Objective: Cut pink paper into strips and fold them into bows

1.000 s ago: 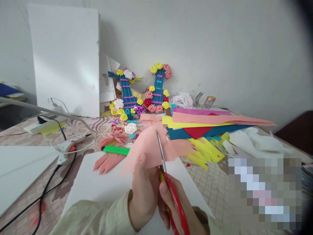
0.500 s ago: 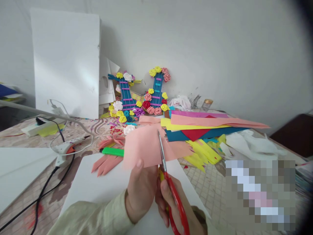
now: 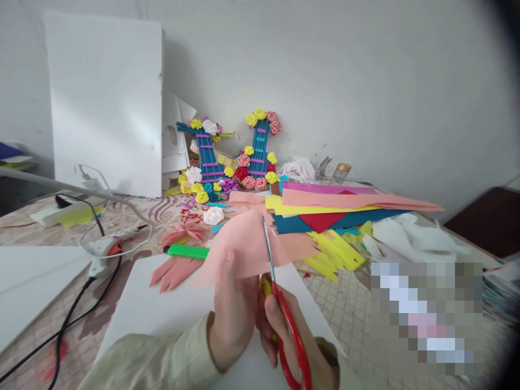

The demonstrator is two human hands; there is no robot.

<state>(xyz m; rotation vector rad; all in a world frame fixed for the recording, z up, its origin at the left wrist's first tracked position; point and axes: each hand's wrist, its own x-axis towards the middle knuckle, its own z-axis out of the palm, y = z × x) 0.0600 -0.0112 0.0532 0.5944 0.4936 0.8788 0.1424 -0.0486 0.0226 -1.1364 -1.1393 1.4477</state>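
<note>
A sheet of pink paper is pinched in my left hand, thumb on its near face and the other fingers behind it. My right hand grips red-handled scissors, whose metal blades point up and away along the right part of the sheet. A yellow part shows inside the handles. How far the blades are apart is hard to make out. Below both hands lies a white board. Left of the sheet are a green box cutter and folded pink paper strips.
A white glue gun with a black cable lies at left. Two blue flower-trimmed guitar shapes lean at the back. Stacked coloured paper, yellow strips and white crumpled material lie at right. A pixelated patch covers the lower right.
The left edge of the pink sheet has curved over and down, and my left thumb has shifted up a little. The scissors stay almost in place. The whole view has moved slightly.
</note>
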